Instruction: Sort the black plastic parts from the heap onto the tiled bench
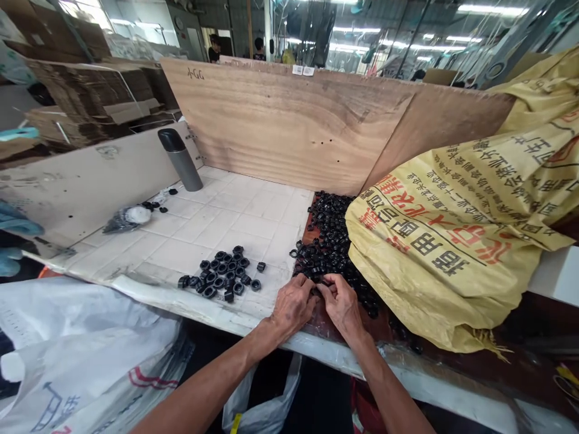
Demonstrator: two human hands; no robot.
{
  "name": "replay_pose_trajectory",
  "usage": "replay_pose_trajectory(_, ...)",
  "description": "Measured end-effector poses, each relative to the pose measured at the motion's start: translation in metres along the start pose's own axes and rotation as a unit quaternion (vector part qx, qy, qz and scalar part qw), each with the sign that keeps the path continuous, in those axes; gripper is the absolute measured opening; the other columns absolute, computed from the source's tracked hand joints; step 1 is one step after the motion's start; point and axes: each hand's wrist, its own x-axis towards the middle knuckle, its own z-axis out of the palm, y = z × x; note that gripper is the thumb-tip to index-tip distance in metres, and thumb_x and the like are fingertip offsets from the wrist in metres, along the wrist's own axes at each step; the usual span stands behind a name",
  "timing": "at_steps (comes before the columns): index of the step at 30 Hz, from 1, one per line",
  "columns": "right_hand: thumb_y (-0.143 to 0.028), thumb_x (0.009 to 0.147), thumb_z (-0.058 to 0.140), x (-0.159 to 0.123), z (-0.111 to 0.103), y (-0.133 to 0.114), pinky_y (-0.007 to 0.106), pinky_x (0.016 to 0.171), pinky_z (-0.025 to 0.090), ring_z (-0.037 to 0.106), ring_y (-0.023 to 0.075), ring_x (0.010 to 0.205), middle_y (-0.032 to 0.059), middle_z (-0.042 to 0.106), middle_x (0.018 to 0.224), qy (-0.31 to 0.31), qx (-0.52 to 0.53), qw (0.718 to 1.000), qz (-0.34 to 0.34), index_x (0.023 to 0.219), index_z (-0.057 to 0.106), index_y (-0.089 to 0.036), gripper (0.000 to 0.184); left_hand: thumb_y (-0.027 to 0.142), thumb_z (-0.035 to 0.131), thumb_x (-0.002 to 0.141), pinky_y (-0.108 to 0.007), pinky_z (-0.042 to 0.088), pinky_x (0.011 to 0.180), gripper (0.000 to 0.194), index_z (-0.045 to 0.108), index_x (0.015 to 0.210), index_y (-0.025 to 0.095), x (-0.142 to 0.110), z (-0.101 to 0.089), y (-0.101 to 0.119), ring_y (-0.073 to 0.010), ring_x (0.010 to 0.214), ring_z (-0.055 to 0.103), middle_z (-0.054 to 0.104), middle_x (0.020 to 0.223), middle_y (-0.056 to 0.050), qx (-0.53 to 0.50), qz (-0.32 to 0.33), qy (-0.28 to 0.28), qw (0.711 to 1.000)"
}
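My left hand [293, 304] and my right hand [342, 306] meet at the front edge of a big heap of black plastic rings [332, 226]. Their fingertips are pinched together on a small black piece that looks like one of these rings; the fingers cover most of it. To the left of my hands, a smaller group of black rings [221, 274] lies loosely on the white tiled-pattern tabletop [246, 208]. Some of those rings stand on edge and others lie flat with their holes showing.
A yellow woven sack [452, 241] leans over the heap on the right. Wooden boards [280, 120] wall the back. A grey flask [181, 160] and a plastic bag [127, 218] stand at the left. White sacks [81, 355] hang below the front edge; stacked cardboard [90, 90] rises behind.
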Motion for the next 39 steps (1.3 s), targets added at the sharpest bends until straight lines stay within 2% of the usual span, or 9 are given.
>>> replay_pose_trajectory(7, -0.029, 0.093, 0.059, -0.005, -0.001, -0.007, 0.030, 0.074, 0.054, 0.068, 0.0190, 0.079, 0.0047, 0.070, 0.092, -0.024, 0.100, 0.995, 0.009, 0.101, 0.063, -0.021, 0.012, 0.012, 0.053, 0.087, -0.033, 0.054, 0.080, 0.019, 0.066, 0.100, 0.018, -0.001, -0.001, -0.002, -0.0219, 0.089, 0.064, 0.066, 0.098, -0.008, -0.082, 0.021, 0.011, 0.996)
replay_pose_trajectory(10, -0.030, 0.092, 0.061, 0.000, -0.002, -0.014, 0.029, 0.073, 0.055, 0.068, 0.0192, 0.082, 0.0042, 0.070, 0.091, -0.006, 0.170, 0.985, 0.040, 0.096, 0.065, -0.022, 0.010, 0.020, 0.059, 0.088, -0.036, 0.054, 0.084, 0.016, 0.069, 0.100, 0.019, -0.002, -0.011, -0.009, -0.0218, 0.089, 0.066, 0.069, 0.098, -0.008, -0.212, -0.049, 0.041, 0.975)
replay_pose_trajectory(12, -0.030, 0.091, 0.063, 0.010, -0.003, -0.022, 0.028, 0.075, 0.056, 0.069, 0.0186, 0.084, 0.0038, 0.069, 0.095, -0.024, 0.220, 0.974, 0.047, 0.097, 0.066, -0.022, 0.011, 0.028, 0.064, 0.087, -0.035, 0.055, 0.083, 0.021, 0.069, 0.106, 0.019, -0.004, -0.021, -0.017, -0.0203, 0.084, 0.068, 0.072, 0.095, -0.007, -0.368, -0.137, 0.046, 0.919)
replay_pose_trajectory(16, -0.026, 0.089, 0.063, 0.035, -0.002, -0.036, 0.028, 0.082, 0.056, 0.067, 0.0185, 0.093, 0.0044, 0.068, 0.105, -0.095, 0.244, 0.965, -0.008, 0.102, 0.069, -0.023, 0.014, 0.032, 0.079, 0.078, -0.031, 0.055, 0.088, 0.031, 0.070, 0.103, 0.017, -0.007, -0.033, -0.031, -0.0164, 0.082, 0.071, 0.074, 0.092, -0.004, -0.643, -0.221, 0.057, 0.731)
replay_pose_trajectory(19, -0.024, 0.088, 0.065, 0.046, 0.006, -0.037, 0.029, 0.079, 0.056, 0.067, 0.0181, 0.087, 0.0041, 0.069, 0.103, -0.108, 0.223, 0.969, -0.026, 0.106, 0.068, -0.023, 0.019, 0.027, 0.086, 0.069, -0.031, 0.054, 0.092, 0.033, 0.072, 0.097, 0.016, -0.009, -0.031, -0.039, -0.0163, 0.088, 0.071, 0.073, 0.097, -0.003, -0.708, -0.215, 0.098, 0.666)
replay_pose_trajectory(21, -0.025, 0.088, 0.066, 0.047, 0.013, -0.033, 0.029, 0.076, 0.055, 0.067, 0.0178, 0.083, 0.0034, 0.070, 0.098, -0.105, 0.222, 0.969, -0.024, 0.105, 0.068, -0.023, 0.017, 0.025, 0.087, 0.068, -0.029, 0.055, 0.088, 0.034, 0.073, 0.097, 0.016, -0.009, -0.028, -0.041, -0.0156, 0.085, 0.070, 0.073, 0.095, -0.003, -0.709, -0.214, 0.112, 0.663)
replay_pose_trajectory(26, -0.023, 0.091, 0.063, 0.042, 0.021, -0.033, 0.030, 0.084, 0.053, 0.066, 0.0196, 0.094, 0.0043, 0.070, 0.101, -0.101, 0.199, 0.971, -0.082, 0.099, 0.071, -0.023, 0.011, 0.024, 0.086, 0.070, -0.025, 0.053, 0.079, 0.033, 0.073, 0.099, 0.016, -0.010, -0.028, -0.038, -0.0139, 0.079, 0.068, 0.075, 0.087, -0.003, -0.663, -0.222, 0.109, 0.707)
replay_pose_trajectory(36, -0.033, 0.096, 0.059, 0.034, 0.031, -0.024, 0.030, 0.078, 0.057, 0.069, 0.0188, 0.082, 0.0045, 0.071, 0.092, -0.057, 0.120, 0.987, -0.087, 0.118, 0.062, -0.023, 0.025, 0.031, 0.086, 0.066, -0.032, 0.052, 0.089, 0.033, 0.074, 0.093, 0.018, -0.010, -0.029, -0.033, -0.0190, 0.090, 0.068, 0.075, 0.095, -0.004, -0.619, -0.209, 0.116, 0.748)
replay_pose_trajectory(39, -0.031, 0.098, 0.054, 0.033, 0.027, -0.027, 0.029, 0.076, 0.056, 0.069, 0.0190, 0.079, 0.0048, 0.070, 0.088, -0.063, 0.104, 0.987, -0.108, 0.108, 0.063, -0.023, 0.017, 0.031, 0.086, 0.066, -0.031, 0.052, 0.088, 0.032, 0.074, 0.093, 0.017, -0.010, -0.033, -0.030, -0.0189, 0.089, 0.068, 0.075, 0.093, -0.004, -0.620, -0.213, 0.106, 0.748)
